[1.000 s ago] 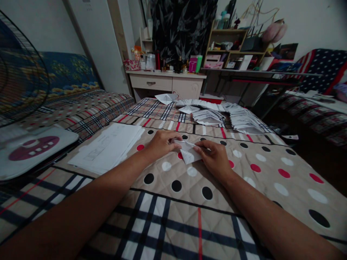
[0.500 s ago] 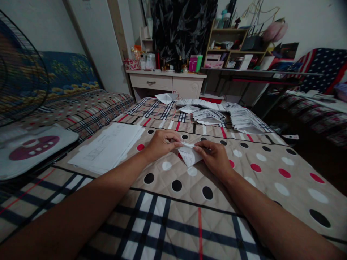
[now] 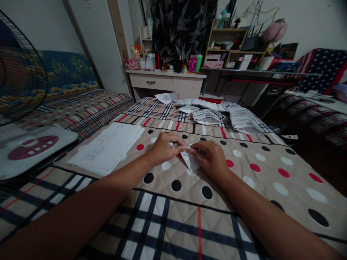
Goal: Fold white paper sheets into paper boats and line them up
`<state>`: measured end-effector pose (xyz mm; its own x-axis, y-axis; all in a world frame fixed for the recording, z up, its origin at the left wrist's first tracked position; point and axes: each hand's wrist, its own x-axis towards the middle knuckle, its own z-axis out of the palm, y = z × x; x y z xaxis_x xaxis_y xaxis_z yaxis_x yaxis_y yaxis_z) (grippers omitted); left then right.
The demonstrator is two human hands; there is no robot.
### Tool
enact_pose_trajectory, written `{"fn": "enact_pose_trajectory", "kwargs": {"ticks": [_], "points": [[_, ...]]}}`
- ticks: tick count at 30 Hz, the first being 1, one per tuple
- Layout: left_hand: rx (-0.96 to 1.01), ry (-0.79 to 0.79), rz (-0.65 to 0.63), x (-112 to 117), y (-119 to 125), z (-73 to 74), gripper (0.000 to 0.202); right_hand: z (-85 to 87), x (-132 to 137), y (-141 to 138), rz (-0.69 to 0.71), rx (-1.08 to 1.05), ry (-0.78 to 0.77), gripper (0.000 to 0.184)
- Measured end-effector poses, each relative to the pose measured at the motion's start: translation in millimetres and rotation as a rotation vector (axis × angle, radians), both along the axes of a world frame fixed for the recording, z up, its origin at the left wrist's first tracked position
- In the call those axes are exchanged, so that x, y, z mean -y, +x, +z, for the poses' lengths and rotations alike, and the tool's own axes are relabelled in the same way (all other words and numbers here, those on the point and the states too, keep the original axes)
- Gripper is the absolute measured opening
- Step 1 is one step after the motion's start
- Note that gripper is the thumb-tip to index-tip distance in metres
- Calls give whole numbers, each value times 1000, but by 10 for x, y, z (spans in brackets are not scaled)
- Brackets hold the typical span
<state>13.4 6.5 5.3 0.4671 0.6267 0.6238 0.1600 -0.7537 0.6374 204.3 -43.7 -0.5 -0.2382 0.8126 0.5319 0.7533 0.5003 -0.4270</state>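
Between my two hands is a folded piece of white paper (image 3: 191, 161), with a pointed lower end that hangs toward me just over the bedspread. My left hand (image 3: 166, 148) pinches its upper left edge between thumb and fingers. From the other side, my right hand (image 3: 210, 156) grips the upper right edge, and its fingers cover part of the paper. The fingertips of both hands nearly meet at the top fold. To the left, a stack of white paper sheets (image 3: 104, 148) with faint printed drawings lies flat on the spotted and checked bedspread (image 3: 176, 213).
Farther back on the bed lie a row of folded papers (image 3: 244, 117), a smaller fanned pile (image 3: 208, 116) and single folded pieces (image 3: 166, 97). A fan (image 3: 21, 72) stands at the left above a white appliance base (image 3: 38, 150). A white dresser (image 3: 162, 81) stands beyond the bed.
My hands have drawn closer together, the right one moving left. The paper's lower part has narrowed and tilted, and less of its flat face shows.
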Motion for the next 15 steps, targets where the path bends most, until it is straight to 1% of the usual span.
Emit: {"fn": "enact_pose_trajectory", "kwargs": {"ticks": [5, 11, 15], "points": [[23, -24, -21, -10, 3, -12, 14, 7, 5, -2, 26, -162, -64, 20], [34, -108, 8, -12, 13, -4, 15, 33, 25, -14, 21, -219, -62, 19], [35, -129, 4, -1, 18, 10, 15, 46, 37, -32, 28, -291, -141, 18]]}}
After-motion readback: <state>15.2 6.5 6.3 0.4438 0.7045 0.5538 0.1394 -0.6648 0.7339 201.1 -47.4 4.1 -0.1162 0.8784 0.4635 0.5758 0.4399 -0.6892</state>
